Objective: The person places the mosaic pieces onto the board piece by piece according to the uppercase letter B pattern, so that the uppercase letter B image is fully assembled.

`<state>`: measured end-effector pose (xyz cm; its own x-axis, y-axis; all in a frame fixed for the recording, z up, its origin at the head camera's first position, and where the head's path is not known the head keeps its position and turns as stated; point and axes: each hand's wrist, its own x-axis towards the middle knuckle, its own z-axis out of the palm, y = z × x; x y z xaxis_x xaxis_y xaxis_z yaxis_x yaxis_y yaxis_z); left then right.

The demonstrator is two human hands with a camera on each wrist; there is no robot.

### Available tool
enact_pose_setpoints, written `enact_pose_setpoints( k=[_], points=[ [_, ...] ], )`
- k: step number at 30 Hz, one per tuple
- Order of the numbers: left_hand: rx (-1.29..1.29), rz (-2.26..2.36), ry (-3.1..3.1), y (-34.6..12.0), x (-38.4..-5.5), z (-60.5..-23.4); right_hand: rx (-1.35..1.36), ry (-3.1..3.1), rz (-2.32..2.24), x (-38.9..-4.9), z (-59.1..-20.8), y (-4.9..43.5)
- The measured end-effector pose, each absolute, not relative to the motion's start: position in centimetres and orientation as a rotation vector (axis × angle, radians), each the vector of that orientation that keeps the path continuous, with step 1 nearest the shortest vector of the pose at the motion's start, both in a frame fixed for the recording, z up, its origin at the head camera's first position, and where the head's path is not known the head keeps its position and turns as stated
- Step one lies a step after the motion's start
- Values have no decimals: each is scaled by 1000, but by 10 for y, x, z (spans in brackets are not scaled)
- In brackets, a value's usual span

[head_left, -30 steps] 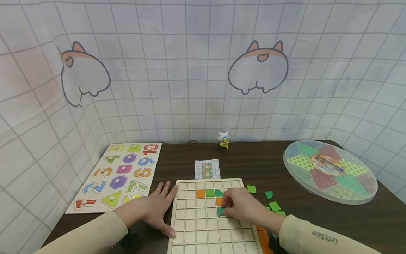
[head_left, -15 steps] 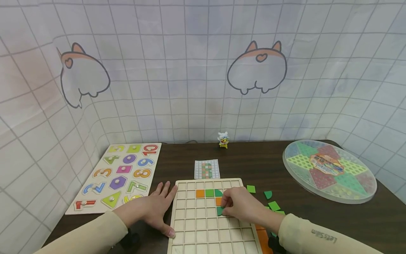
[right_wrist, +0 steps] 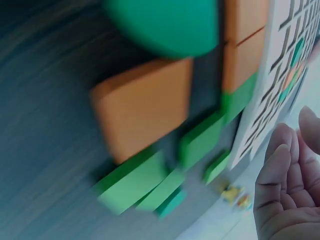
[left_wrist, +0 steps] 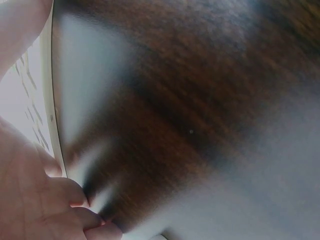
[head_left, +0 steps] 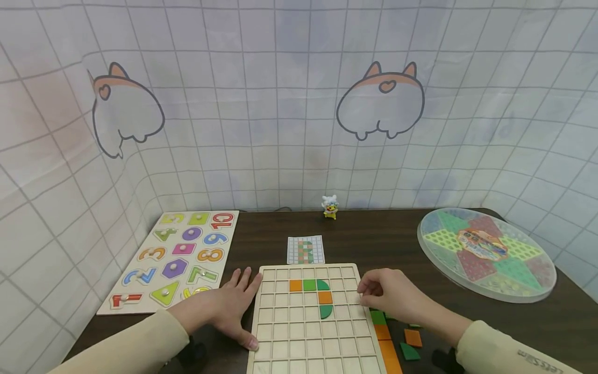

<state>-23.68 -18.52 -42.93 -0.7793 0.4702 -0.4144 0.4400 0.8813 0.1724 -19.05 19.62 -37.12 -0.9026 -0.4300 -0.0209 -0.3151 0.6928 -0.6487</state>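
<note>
A pale wooden grid board [head_left: 296,330] lies in front of me in the head view. In its cells sit an orange square tile [head_left: 296,285], a green square tile [head_left: 310,284], a green quarter-round tile [head_left: 322,284], another orange square [head_left: 325,297] and a lower green quarter-round tile [head_left: 326,311]. My left hand [head_left: 229,310] lies spread at the board's left edge, thumb touching the rim. Over the board's right edge hovers my right hand [head_left: 397,296], fingers loosely bent. In the right wrist view, nothing shows between the right hand's fingers [right_wrist: 277,160].
Orange tiles [head_left: 389,356] line the board's right side, near a loose orange tile [head_left: 413,337] and a green one [head_left: 409,351]. A pattern card [head_left: 291,250] and a figurine [head_left: 330,206] stand behind. A number puzzle [head_left: 154,241] lies left; a round game board [head_left: 528,283], right.
My right hand has let go of the lower green quarter-round tile and moved right, off the placed tiles. That tile now shows fully in its cell. My left hand stays put.
</note>
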Motion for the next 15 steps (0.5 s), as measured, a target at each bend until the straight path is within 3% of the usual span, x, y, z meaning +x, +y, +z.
enact_pose_setpoints(
  k=[15],
  points=[
    [656,84,2584,-185,-238,-430,-601,2788,-843,-192,-381,260]
  ],
)
